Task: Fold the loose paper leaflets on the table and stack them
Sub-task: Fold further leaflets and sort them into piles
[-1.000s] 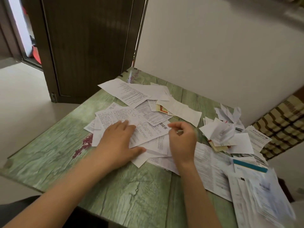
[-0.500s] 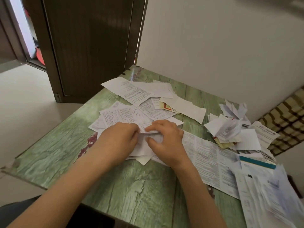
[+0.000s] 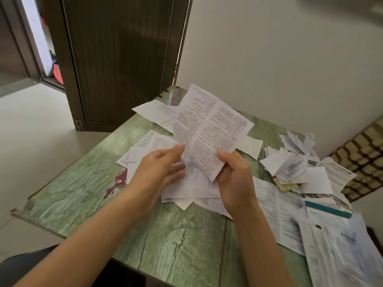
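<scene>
Leaflet (image 3: 211, 129): one thin printed sheet, creased down its middle, held tilted up above the middle of the tabletop (image 3: 165, 241). Its lower corner is hidden in the right hand (image 3: 234, 179), which grips it, thumb on the print and fingers curled behind. The print is too small to read.
Left hand (image 3: 161, 170): blurred, fingers straight and spread, thumb at the sheet's lower left edge. Whether it touches the sheet cannot be told.
Loose leaflets (image 3: 192, 187): flat overlapping heap under both hands, lower layers covered.
Folded leaflets (image 3: 290, 168): small ragged pile at the right, apart from the heap.
Large sheets (image 3: 342, 245): near right, blurred, cut off by the frame.
Tabletop: green wood-grain surface with reddish marks at left, bare along the near and left edges.
Door (image 3: 124, 59): dark, ribbed, beyond the far corner.
</scene>
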The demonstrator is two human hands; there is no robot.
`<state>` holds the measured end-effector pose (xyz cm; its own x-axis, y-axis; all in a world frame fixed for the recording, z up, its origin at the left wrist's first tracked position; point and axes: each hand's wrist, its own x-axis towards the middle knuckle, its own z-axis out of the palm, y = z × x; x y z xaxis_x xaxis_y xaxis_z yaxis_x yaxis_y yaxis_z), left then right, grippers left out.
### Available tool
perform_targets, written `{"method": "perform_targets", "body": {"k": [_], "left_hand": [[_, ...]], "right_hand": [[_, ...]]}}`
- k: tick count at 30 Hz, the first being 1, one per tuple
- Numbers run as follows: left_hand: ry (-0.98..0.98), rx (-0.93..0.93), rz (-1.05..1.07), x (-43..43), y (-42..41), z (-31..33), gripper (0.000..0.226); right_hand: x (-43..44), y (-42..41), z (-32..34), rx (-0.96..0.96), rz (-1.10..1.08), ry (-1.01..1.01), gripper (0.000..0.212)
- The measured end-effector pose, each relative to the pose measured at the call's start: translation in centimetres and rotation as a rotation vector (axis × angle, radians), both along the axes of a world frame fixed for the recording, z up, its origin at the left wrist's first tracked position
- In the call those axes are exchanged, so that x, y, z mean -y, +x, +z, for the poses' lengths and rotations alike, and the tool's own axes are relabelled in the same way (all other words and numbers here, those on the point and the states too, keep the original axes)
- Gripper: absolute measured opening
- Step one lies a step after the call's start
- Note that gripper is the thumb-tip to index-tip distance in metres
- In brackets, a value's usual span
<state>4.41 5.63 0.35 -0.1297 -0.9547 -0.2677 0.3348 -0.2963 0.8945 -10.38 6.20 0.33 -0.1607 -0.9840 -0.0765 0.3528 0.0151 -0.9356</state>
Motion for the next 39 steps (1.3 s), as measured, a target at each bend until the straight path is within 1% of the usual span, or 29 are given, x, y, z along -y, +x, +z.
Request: {"method": "perform_targets", "body": {"k": [1, 3, 5, 7, 9, 11, 15, 18, 21, 22, 23, 26, 28, 29, 31, 32, 34, 36, 39], "left_hand": [[0.044, -0.039, -0.052, 0.1, -0.2, 0.0, 0.037], [0.043, -0.048, -0.123, 0.1, -0.4, 0.1, 0.039], [0.038, -0.099, -0.149, 0.0, -0.4, 0.3, 0.033], [0.043, -0.173, -0.129, -0.1, -0.1, 0.6, 0.030], [0.053, -0.229, -0.079, 0.1, 0.2, 0.6, 0.028], [0.064, -0.262, -0.032, 0.3, 0.4, 0.7, 0.021], [0.079, -0.316, -0.010, 0.4, 0.6, 1.0, 0.017], [0.088, -0.348, -0.016, 0.2, 0.7, 1.2, 0.019], [0.065, -0.241, -0.034, 0.3, 0.8, 1.0, 0.020], [0.061, -0.207, -0.045, 0.4, 0.9, 0.9, 0.019], [0.059, -0.177, -0.063, 0.4, 0.9, 0.8, 0.019], [0.046, -0.087, -0.160, 0.4, 1.3, 0.9, 0.018], [0.023, -0.008, -0.240, 0.4, 1.5, 0.9, 0.017], [0.009, 0.038, -0.281, 0.4, 1.7, 0.8, 0.017], [-0.016, 0.123, -0.347, 0.5, 1.9, 0.5, 0.017], [-0.024, 0.153, -0.372, 0.5, 2.0, 0.4, 0.017], [-0.037, 0.209, -0.405, 0.6, 2.2, 0.3, 0.015], [-0.039, 0.263, -0.398, 0.6, 2.3, 0.2, 0.013], [-0.018, 0.278, -0.310, 0.8, 2.3, 0.0, 0.014]], "right_hand": [[-0.1, 0.0, 0.1, 0.042, 0.050, 0.000, 0.033], [-0.1, 0.1, 0.1, 0.090, 0.176, -0.025, 0.043], [0.0, 0.2, -0.1, 0.090, 0.294, -0.055, 0.046], [0.1, 0.3, -0.3, 0.070, 0.349, -0.057, 0.047], [0.1, 0.4, -0.4, 0.051, 0.340, -0.044, 0.046], [0.2, 0.4, -0.5, 0.033, 0.325, -0.035, 0.046], [0.1, 0.5, -0.6, 0.003, 0.304, -0.032, 0.049], [0.2, 0.6, -0.8, -0.078, 0.185, -0.003, 0.044], [0.4, 0.3, -1.2, -0.242, -0.017, 0.021, 0.025], [0.5, 0.1, -1.2, -0.276, -0.057, 0.023, 0.021], [0.5, -0.1, -1.2, -0.287, -0.072, 0.027, 0.021], [0.5, -0.9, -0.9, -0.288, -0.010, 0.051, 0.029], [0.4, -1.8, -0.7, -0.342, 0.110, 0.096, 0.032], [0.2, -2.1, -0.6, -0.370, 0.176, 0.119, 0.032], [0.1, -2.6, -0.4, -0.388, 0.255, 0.133, 0.022], [0.0, -2.7, -0.3, -0.378, 0.260, 0.135, 0.016], [0.0, -2.6, -0.2, -0.360, 0.251, 0.128, 0.011], [0.1, -2.5, -0.1, -0.343, 0.219, 0.115, 0.012], [0.2, -2.7, -0.1, -0.310, 0.150, 0.090, 0.016]]}}
